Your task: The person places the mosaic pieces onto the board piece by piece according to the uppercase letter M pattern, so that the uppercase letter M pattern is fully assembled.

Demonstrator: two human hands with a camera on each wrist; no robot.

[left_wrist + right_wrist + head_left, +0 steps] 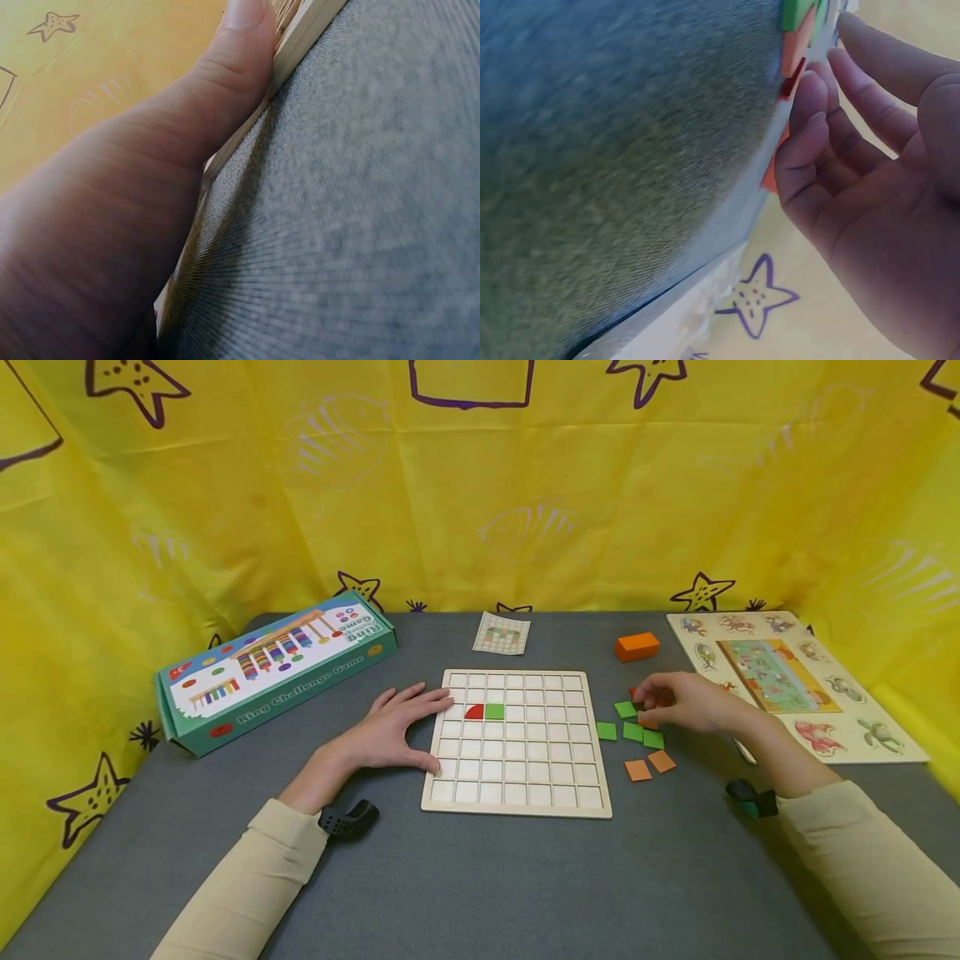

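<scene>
Nearest, along the bottom of the frame, lies the grey cloth-covered tabletop (517, 885). The wooden grid board (514, 750) sits flat on it just below the middle. It looks light and stiff, likely to slide if nudged, so its raised rim is the sensible place to hold it. The person's left hand (393, 731) is spread wide along the left edge, thumb and fingertips touching the rim without closing round it.

To the right of the board, 2 orange square tiles (649, 766) lie nearest, with 4 green square tiles (633, 732) beyond them. All look thin, rigid and very light. Flat on the cloth they offer little to grasp, so a pinch at 2 opposite edges should suit them best; the smooth faces may slip. The right hand (686, 697) is at the far side of this cluster, fingers loosely bent, with a small gap between thumb and index finger in the right wrist view. No tile shows between them.

In the board's upper left part, a red quarter-circle tile (475, 712) and a green square tile (494, 712) sit side by side; seated this low, they would probably need a fingernail to lift.

Farther back are an orange block (637, 647), the Ring Challenge Game box (277, 672) at left and a printed pattern card (502, 633), thin and probably easily bent.
</scene>
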